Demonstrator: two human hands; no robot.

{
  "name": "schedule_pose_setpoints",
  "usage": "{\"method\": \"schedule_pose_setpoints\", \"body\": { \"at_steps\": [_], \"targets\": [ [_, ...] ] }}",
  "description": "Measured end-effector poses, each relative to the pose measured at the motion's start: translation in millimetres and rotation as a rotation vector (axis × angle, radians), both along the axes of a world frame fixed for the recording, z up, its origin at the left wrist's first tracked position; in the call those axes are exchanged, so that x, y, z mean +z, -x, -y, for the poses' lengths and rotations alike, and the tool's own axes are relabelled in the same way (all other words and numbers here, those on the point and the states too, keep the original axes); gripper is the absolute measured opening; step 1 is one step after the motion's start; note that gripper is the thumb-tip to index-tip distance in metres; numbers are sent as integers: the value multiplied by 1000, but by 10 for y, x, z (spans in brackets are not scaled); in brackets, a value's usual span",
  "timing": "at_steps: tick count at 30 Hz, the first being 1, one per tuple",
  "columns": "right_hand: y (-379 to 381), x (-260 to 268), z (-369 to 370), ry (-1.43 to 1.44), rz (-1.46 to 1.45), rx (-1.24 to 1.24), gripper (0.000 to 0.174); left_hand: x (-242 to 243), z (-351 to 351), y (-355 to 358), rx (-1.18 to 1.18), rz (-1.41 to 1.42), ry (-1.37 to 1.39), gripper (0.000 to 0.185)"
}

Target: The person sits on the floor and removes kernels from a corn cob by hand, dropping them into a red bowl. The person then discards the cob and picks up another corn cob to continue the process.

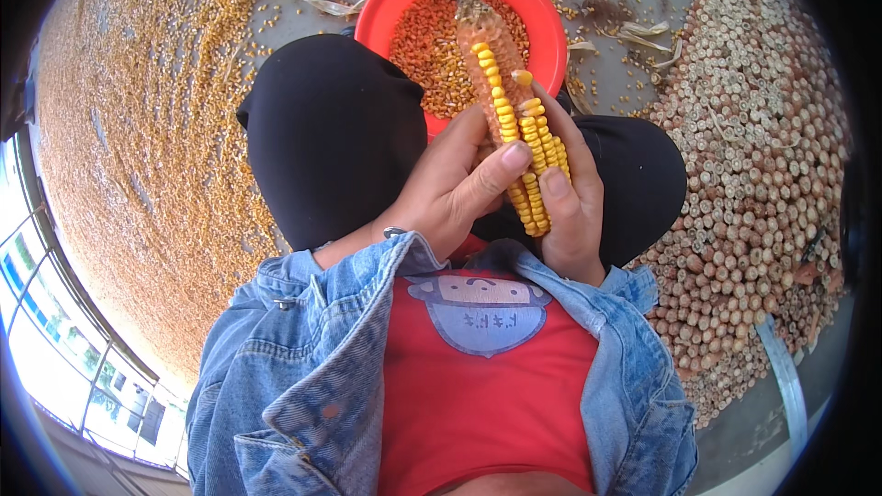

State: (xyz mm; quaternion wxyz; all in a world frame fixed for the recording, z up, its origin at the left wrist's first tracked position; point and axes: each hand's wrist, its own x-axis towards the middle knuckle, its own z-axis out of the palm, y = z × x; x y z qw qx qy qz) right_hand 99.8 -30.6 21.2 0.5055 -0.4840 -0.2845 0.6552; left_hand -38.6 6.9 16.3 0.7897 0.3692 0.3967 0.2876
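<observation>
A partly shelled ear of corn is held between both my hands, tilted over my lap. Its far end is bare cob, reaching over a red plastic basin. A few rows of yellow kernels still line the near part, and one kernel sits apart on the right edge. My left hand wraps the ear from the left, thumb pressed on the kernel rows. From the right, my right hand grips it with the thumb near the lower rows. Loose corn kernels and reddish chaff lie in the basin.
Shelled corn spreads widely over the floor at left. A large stack of bare corncobs rises at right, beside a pale strip. Dry husks and stray kernels lie around the basin. My black-clad knees flank it.
</observation>
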Motion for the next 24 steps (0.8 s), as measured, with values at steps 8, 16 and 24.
{"method": "schedule_pose_setpoints", "body": {
  "at_steps": [8,16,24],
  "targets": [
    [6,-83,17,-60,59,31,60,17,-15,19,-19,-1,102,59],
    [7,-91,12,-48,9,-2,60,7,13,-20,33,3,70,57],
    [19,-40,12,-2,-53,-46,61,62,-58,72,-57,-2,173,67]
  ]
}}
